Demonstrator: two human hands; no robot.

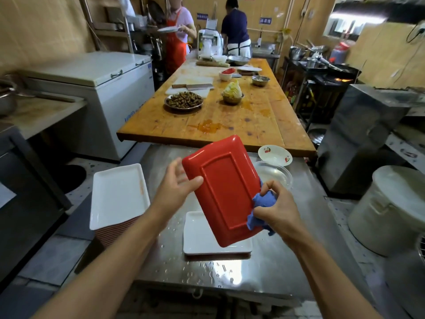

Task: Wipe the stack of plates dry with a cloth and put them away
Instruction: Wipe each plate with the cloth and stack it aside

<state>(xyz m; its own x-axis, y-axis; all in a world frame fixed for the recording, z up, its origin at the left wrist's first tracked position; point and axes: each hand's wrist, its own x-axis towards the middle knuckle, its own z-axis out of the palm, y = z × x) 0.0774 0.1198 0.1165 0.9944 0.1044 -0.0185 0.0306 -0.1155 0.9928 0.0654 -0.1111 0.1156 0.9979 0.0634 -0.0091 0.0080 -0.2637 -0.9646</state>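
A: While the left hand (178, 180) grips one long edge of the red rectangular plate (222, 189), held tilted in the air with its underside toward the camera, what is the other grip doing?

B: The right hand (274, 203) is closed round a bunched blue cloth (261, 209) and presses it against the opposite long edge, low on the plate. So both grips are full: one on the plate, one on the cloth.

A: How would you expect that plate to handle?

B: It looks stiff, smooth and glossy, likely melamine or glazed ware, so fairly light but slick while wet. The raised foot rim on the underside and the long edges seem the safest holds; a thumb over the rim, as now, should stop it sliding.

A: And what lies below the grips?

B: Directly beneath, a white rectangular plate (200, 238) rests on the wet steel surface (230, 275), with droplets around it. Left of the left-hand grip stands a tall stack of plates (117, 199), white face up, red edges showing down its side. Whether that stack is the dried pile or the one waiting, I cannot tell.

A: Anything in the way?

B: Beyond the right-hand grip sit a clear bowl (274, 174) and a cherry-patterned dish (274, 155), close enough to be knocked by a swinging plate corner. Farther off is a wooden table (253, 125) with a cleaver (194, 86), and two people working at its far end.
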